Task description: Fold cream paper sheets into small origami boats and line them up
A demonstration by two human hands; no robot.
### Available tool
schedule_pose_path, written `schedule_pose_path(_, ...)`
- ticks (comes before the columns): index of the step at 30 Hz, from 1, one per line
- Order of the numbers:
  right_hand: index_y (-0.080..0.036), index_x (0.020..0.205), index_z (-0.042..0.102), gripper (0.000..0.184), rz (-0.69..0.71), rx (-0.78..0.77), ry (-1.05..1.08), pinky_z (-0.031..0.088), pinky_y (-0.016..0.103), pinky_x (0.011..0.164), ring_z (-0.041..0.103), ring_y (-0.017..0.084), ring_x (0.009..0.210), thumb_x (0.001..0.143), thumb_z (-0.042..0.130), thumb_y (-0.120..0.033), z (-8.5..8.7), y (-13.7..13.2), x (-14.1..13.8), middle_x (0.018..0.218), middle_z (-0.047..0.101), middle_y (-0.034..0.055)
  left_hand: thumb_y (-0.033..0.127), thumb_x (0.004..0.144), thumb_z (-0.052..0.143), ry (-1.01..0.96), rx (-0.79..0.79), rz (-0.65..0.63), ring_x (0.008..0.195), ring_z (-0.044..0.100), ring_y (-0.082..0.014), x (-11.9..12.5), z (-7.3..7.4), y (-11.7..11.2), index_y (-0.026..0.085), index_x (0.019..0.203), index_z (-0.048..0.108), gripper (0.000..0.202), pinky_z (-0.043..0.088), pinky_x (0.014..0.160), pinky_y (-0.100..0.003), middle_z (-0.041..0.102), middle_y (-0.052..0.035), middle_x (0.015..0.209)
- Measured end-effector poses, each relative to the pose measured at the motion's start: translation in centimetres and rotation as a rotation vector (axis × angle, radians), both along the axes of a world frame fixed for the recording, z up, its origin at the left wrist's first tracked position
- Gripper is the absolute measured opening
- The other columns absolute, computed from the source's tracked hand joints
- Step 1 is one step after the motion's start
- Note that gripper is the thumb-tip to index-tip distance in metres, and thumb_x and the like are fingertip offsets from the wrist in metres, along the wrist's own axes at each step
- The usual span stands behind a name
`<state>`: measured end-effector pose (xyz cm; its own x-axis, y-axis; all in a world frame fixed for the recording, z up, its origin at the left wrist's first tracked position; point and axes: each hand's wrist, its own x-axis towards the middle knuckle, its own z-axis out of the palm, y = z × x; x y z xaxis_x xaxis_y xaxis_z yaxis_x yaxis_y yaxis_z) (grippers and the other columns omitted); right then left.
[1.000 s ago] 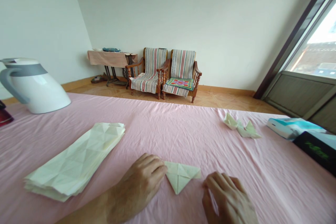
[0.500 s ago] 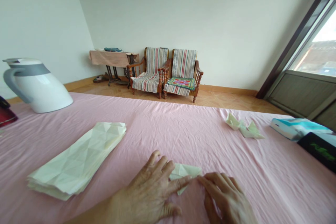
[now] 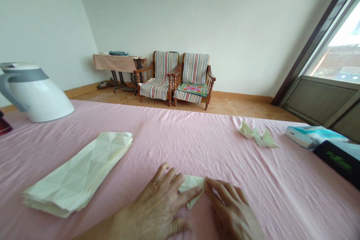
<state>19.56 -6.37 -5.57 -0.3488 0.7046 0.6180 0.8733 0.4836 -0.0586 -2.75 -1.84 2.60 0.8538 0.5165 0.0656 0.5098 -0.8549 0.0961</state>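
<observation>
A small pale-green folded paper [image 3: 192, 182] lies on the pink cloth between my hands. My left hand [image 3: 163, 200] rests over its left side, fingers spread, with the index finger stretched across the paper and pressing it down. At the paper's right edge is my right hand [image 3: 232, 204], its fingers drawn together and the fingertips closed on that corner; its thumb is mostly hidden. To the left lies a stack of creased pale-green paper sheets [image 3: 81, 172]. Two folded paper pieces [image 3: 258, 135] with upright points sit at the far right.
A white jug with a grey handle [image 3: 49, 97] stands at the table's far left, near a dark red object [image 3: 4, 124]. On the right are a blue-and-white tissue pack [image 3: 312, 135] and a black box [image 3: 337, 163]. Two wooden chairs [image 3: 174, 77] stand beyond the pink tablecloth [image 3: 168, 142].
My right hand has shifted left, towards my left hand. The paper's right corner has been folded inward, so less of it shows. The view has turned slightly.
</observation>
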Motion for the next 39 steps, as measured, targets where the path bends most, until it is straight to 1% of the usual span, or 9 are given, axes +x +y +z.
schedule_pose_path(3,-0.022,0.113,0.06,0.043,-0.034,-0.043,0.096,0.046,0.036,0.076,0.06,0.023,0.092,0.081,0.038,-0.005,-0.7,0.3,-0.5,0.112,0.066,0.0071,0.055,0.091,0.054,-0.079,-0.021,-0.006,0.101,0.051,-0.0284,-0.1,-0.5,0.7,0.025,0.143,0.038,0.062,0.031,0.097,-0.051,0.06,-0.0084,0.113)
schedule_pose_path(5,-0.023,0.107,0.062,0.035,-0.046,-0.1,0.142,0.045,0.036,0.074,0.059,0.023,0.09,0.086,0.038,-0.008,-0.4,0.5,-0.8,0.109,0.066,0.0071,0.04,0.096,0.054,-0.169,-0.041,0.035,0.099,0.053,-0.0266,-0.1,-1.4,1.5,0.022,0.133,0.049,0.041,0.035,0.093,-0.046,0.062,-0.007,0.11)
schedule_pose_path(7,-0.022,0.097,0.063,0.029,-0.048,-0.164,0.21,0.044,0.035,0.073,0.058,0.023,0.087,0.09,0.038,-0.01,0.4,0.7,-0.9,0.103,0.066,0.0064,0.019,0.096,0.053,-0.285,-0.065,0.138,0.088,0.055,-0.0224,-0.2,-2.3,2.5,0.019,0.106,0.063,0.014,0.039,0.081,-0.037,0.064,-0.0033,0.092)
schedule_pose_path(11,-0.021,0.081,0.061,0.021,-0.025,-0.318,0.323,0.044,0.033,0.071,0.057,0.02,0.082,0.092,0.045,-0.013,2.2,1.4,-0.9,0.091,0.065,0.0045,0.004,0.089,0.057,-0.47,-0.186,0.208,0.081,0.057,-0.0171,-0.2,-3.4,3.9,0.018,0.079,0.063,0.018,0.04,0.073,-0.028,0.061,0.0001,0.08)
schedule_pose_path(19,-0.021,0.087,0.061,0.015,-0.055,-0.384,0.416,0.044,0.034,0.074,0.057,0.021,0.085,0.084,0.051,-0.01,1.7,2.0,-0.5,0.091,0.062,0.0047,0.004,0.077,0.066,-0.452,-0.252,0.316,0.093,0.054,-0.0198,-0.7,-2.7,4.0,0.017,0.085,0.059,0.017,0.041,0.081,-0.031,0.058,-0.001,0.092)
schedule_pose_path(26,-0.021,0.084,0.059,0.017,-0.073,-0.421,0.441,0.043,0.033,0.073,0.056,0.021,0.084,0.076,0.052,-0.007,2.3,2.0,-0.7,0.088,0.061,0.0037,0.004,0.075,0.06,-0.428,-0.264,0.286,0.085,0.053,-0.0178,-0.9,-3.0,4.4,0.018,0.079,0.053,0.016,0.039,0.078,-0.03,0.056,0.001,0.087)
schedule_pose_path(34,-0.021,0.075,0.054,0.015,-0.13,-0.37,0.515,0.041,0.026,0.061,0.057,0.016,0.066,0.073,0.049,-0.007,2.3,1.7,-1.3,0.07,0.06,-0.0011,0.0,0.076,0.056,-0.483,-0.288,0.262,0.071,0.053,-0.0139,-0.6,-2.8,3.8,0.018,0.076,0.049,0.019,0.04,0.066,-0.023,0.056,0.003,0.075)
schedule_pose_path(37,-0.022,0.08,0.059,0.016,-0.071,-0.378,0.488,0.042,0.026,0.063,0.058,0.016,0.069,0.076,0.052,-0.008,2.8,1.3,-1.4,0.072,0.061,-0.001,0.0,0.081,0.057,-0.572,-0.257,0.172,0.076,0.056,-0.014,-0.6,-2.3,3.3,0.018,0.087,0.056,0.019,0.042,0.067,-0.022,0.059,0.0004,0.082)
schedule_pose_path(39,-0.022,0.075,0.061,0.015,-0.04,-0.358,0.451,0.041,0.026,0.061,0.057,0.016,0.067,0.083,0.053,-0.013,3.3,1.0,-1.4,0.071,0.061,-0.0008,0.003,0.087,0.055,-0.618,-0.162,0.062,0.077,0.056,-0.0146,-0.7,-2.0,3.1,0.018,0.089,0.06,0.016,0.042,0.067,-0.023,0.059,-0.0013,0.082)
